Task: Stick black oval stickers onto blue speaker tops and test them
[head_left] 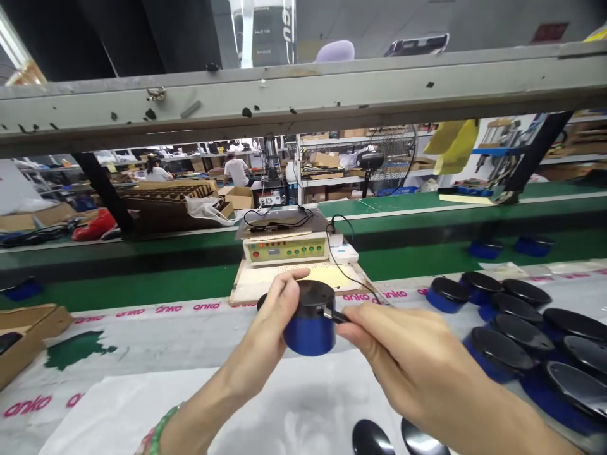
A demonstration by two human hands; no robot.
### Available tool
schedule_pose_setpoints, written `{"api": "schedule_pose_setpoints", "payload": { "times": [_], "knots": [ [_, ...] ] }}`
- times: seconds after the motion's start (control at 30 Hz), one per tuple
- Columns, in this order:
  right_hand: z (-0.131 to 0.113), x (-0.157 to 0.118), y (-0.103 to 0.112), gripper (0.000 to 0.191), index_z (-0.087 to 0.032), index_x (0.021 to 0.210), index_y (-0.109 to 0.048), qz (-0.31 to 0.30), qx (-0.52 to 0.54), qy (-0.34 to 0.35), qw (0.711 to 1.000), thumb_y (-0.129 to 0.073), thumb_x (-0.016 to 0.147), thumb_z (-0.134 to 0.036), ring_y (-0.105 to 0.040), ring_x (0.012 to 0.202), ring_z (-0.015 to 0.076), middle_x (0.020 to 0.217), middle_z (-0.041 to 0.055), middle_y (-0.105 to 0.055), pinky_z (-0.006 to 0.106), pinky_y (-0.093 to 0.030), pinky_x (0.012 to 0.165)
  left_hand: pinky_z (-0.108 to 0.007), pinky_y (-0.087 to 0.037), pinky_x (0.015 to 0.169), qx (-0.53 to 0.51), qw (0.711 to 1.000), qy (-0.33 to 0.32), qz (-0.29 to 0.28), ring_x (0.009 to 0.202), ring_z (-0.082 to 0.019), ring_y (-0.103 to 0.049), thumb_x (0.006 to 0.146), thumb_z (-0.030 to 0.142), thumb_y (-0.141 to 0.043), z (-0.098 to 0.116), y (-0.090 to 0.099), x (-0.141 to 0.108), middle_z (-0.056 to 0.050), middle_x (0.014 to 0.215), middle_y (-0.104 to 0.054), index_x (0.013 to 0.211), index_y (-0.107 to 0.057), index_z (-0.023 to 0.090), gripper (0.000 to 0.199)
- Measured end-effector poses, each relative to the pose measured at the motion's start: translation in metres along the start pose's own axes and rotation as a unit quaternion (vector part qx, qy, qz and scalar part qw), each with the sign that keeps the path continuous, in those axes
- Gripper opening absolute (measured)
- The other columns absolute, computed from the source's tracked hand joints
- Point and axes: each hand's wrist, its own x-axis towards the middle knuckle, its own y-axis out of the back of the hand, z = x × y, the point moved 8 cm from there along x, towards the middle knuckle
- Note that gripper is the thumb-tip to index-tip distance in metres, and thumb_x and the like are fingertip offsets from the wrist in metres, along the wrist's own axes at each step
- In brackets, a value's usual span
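With your left hand (265,323) gripping the blue-and-black cylinder (310,333) above the surface (165,351), toward its far edge, and your right hand (410,354) pinching the cable plug (337,316) at its side, a crooked push or loose grip could bend the plug or scuff the black top.

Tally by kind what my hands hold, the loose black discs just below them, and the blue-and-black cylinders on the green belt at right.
Blue-and-black cylinders: 3
Black cable with plug: 1
Glossy black discs: 2
Total: 6
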Motion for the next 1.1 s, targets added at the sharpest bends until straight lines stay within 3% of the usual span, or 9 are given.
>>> {"api": "schedule_pose_setpoints", "payload": {
  "times": [0.17,0.47,0.57,0.7,0.77,0.83,0.9,1.03,1.1],
  "knots": [
    [-0.008,-0.002,0.001,0.027,-0.021,0.069,-0.043,-0.050,-0.062,0.005,0.997,-0.042,0.096,-0.019,-0.043,0.042,0.0100,0.055,-0.0040,-0.050,0.029,-0.026,0.044,-0.031,-0.046,0.095,0.232,0.964,-0.123,0.034,0.117,-0.021,-0.054,0.088,0.061,-0.043,0.016,0.010,-0.011,-0.005,0.128,-0.054,0.129,-0.041,0.031,0.051],
    [-0.009,0.002,0.002,0.032,-0.022,0.062,-0.039,-0.023,-0.141,0.007,0.990,-0.040,0.094,-0.017,-0.034,0.031,0.0100,0.045,-0.0053,-0.042,0.030,-0.022,0.038,-0.044,-0.041,0.105,0.355,0.912,-0.201,0.031,0.129,-0.027,-0.045,0.091,0.054,-0.045,0.018,0.009,-0.013,-0.010,0.144,-0.041,0.143,-0.026,0.030,0.061],
    [0.000,-0.001,-0.005,0.032,-0.022,0.062,-0.040,-0.001,-0.101,-0.018,0.995,-0.040,0.094,-0.015,-0.034,0.031,0.0094,0.044,-0.0059,-0.040,0.028,-0.023,0.037,-0.041,-0.043,0.103,0.428,0.850,-0.301,0.056,0.129,-0.027,-0.044,0.090,0.050,-0.049,0.033,0.003,-0.018,-0.014,0.141,-0.042,0.144,-0.025,0.022,0.065],
    [0.030,-0.017,-0.044,0.016,-0.020,0.083,-0.050,-0.053,0.094,-0.110,0.988,-0.042,0.095,-0.012,-0.055,0.050,0.0093,0.063,-0.0033,-0.058,0.019,-0.039,0.045,-0.036,-0.039,0.107,0.548,0.728,-0.410,0.029,0.126,-0.024,-0.043,0.088,0.041,-0.058,0.044,-0.019,-0.027,-0.015,0.133,-0.048,0.141,-0.031,0.012,0.067],
    [0.037,-0.026,-0.055,0.012,-0.020,0.092,-0.051,-0.017,0.155,-0.103,0.982,-0.042,0.095,-0.012,-0.060,0.060,0.0109,0.073,-0.0005,-0.062,0.019,-0.046,0.053,-0.037,-0.037,0.108,0.593,0.667,-0.451,0.007,0.123,-0.025,-0.042,0.087,0.032,-0.061,0.042,-0.031,-0.034,-0.015,0.127,-0.049,0.137,-0.039,0.008,0.060],
    [0.039,-0.035,-0.055,0.013,-0.020,0.092,-0.050,0.060,0.152,-0.070,0.984,-0.040,0.094,-0.013,-0.058,0.058,0.0128,0.072,0.0008,-0.060,0.022,-0.047,0.052,-0.038,-0.036,0.109,0.614,0.615,-0.494,0.010,0.119,-0.026,-0.044,0.087,0.021,-0.063,0.040,-0.039,-0.044,-0.012,0.119,-0.049,0.131,-0.048,0.006,0.049],
    [0.038,-0.045,-0.054,0.016,-0.021,0.093,-0.052,0.109,0.130,-0.053,0.984,-0.038,0.094,-0.013,-0.055,0.054,0.0143,0.067,0.0005,-0.056,0.024,-0.046,0.048,-0.040,-0.036,0.110,0.610,0.588,-0.529,0.037,0.114,-0.024,-0.047,0.085,0.014,-0.063,0.040,-0.044,-0.054,-0.008,0.108,-0.048,0.126,-0.056,0.010,0.041],
    [0.037,-0.059,-0.051,0.022,-0.021,0.102,-0.056,0.134,0.106,-0.055,0.984,-0.042,0.088,-0.010,-0.062,0.060,0.0181,0.070,0.0033,-0.060,0.027,-0.052,0.051,-0.035,-0.044,0.108,0.620,0.551,-0.557,0.051,0.112,-0.021,-0.052,0.080,0.012,-0.069,0.033,-0.051,-0.063,-0.002,0.094,-0.044,0.115,-0.065,0.020,0.036],
    [0.038,-0.065,-0.049,0.025,-0.021,0.103,-0.057,0.144,0.100,-0.061,0.983,-0.044,0.085,-0.008,-0.066,0.066,0.0201,0.075,0.0053,-0.064,0.028,-0.054,0.053,-0.032,-0.049,0.104,0.615,0.550,-0.564,0.041,0.111,-0.020,-0.055,0.080,0.010,-0.068,0.032,-0.053,-0.062,-0.002,0.094,-0.045,0.108,-0.067,0.020,0.031]
  ]
}}
